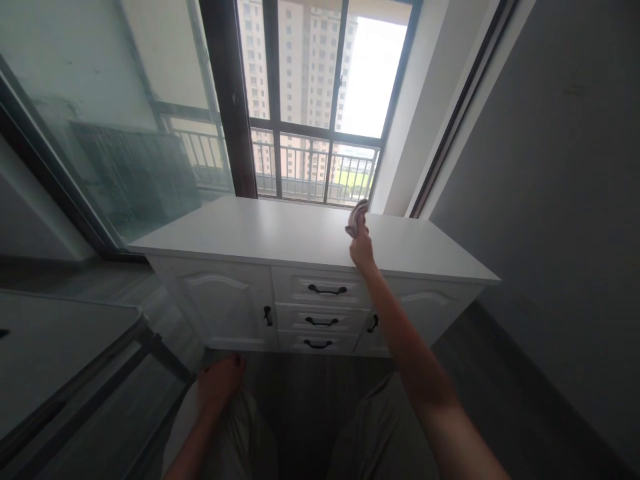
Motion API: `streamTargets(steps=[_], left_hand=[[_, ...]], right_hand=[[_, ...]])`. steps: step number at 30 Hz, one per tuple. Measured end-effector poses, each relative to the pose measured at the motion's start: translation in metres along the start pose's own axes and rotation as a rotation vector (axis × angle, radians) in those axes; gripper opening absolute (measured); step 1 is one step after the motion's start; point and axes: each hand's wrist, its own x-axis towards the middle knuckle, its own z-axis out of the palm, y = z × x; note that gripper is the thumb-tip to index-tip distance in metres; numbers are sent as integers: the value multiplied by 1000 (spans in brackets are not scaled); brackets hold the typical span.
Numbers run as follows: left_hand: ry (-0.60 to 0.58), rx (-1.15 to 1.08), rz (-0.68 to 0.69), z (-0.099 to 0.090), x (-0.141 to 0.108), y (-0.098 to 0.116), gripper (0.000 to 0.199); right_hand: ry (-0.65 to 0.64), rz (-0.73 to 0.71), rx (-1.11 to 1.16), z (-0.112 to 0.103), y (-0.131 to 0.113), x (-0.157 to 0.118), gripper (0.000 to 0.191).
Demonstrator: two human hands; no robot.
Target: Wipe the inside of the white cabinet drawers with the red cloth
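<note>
A white cabinet (240, 230) with a smooth top, drawers in the middle and a door on each side stands in front of me. My right hand (362, 248) reaches over its top, fingers closed on a crumpled, light striped cloth (357, 219) held near the back edge. Low on the left, my left hand (221, 381) rests at my knee, its fingers curled in; whether anything is inside them is too dark to tell.
Behind the cabinet is a window (310, 133) with a dark frame. A pale table (65, 327) with dark legs stands at the lower left. A grey wall (560, 200) rises on the right, and a glass panel (135, 147) on the left.
</note>
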Motion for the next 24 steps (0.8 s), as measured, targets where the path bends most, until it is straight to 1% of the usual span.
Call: streamTargets(steps=[2, 3, 4, 5, 6, 9, 12, 16, 19, 21, 24], left_hand=[[10, 8, 11, 0, -1, 1, 53], [11, 5, 15, 0, -2, 2, 53], [7, -1, 17, 1, -2, 2, 53], [4, -10, 20, 1, -2, 1, 52], [-2, -17, 20, 2, -1, 1, 52], [-3, -25, 22, 4, 1, 2, 50], [-9, -38, 23, 3, 2, 6, 50], [-5, -21, 22, 0, -1, 14, 50], [13, -9, 41, 1, -3, 17, 53], [28, 1, 56, 2, -3, 18, 54], [33, 12, 57, 0, -4, 19, 53]], right_hand=[[-270, 71, -206, 30, 4, -5, 74], [-392, 93, -302, 41, 4, -9, 73], [-487, 105, -387, 49, 4, -13, 72], [-556, 112, -456, 55, 3, -16, 70], [-598, 115, -509, 57, 2, -19, 69], [-680, 121, -580, 57, -3, -20, 69], [-739, 139, -608, 54, -7, -16, 81], [-754, 207, -645, 58, -12, -14, 93], [-771, 224, -637, 59, -14, -14, 99], [-778, 218, -628, 58, -16, -15, 100], [-780, 204, -614, 53, -18, -16, 96]])
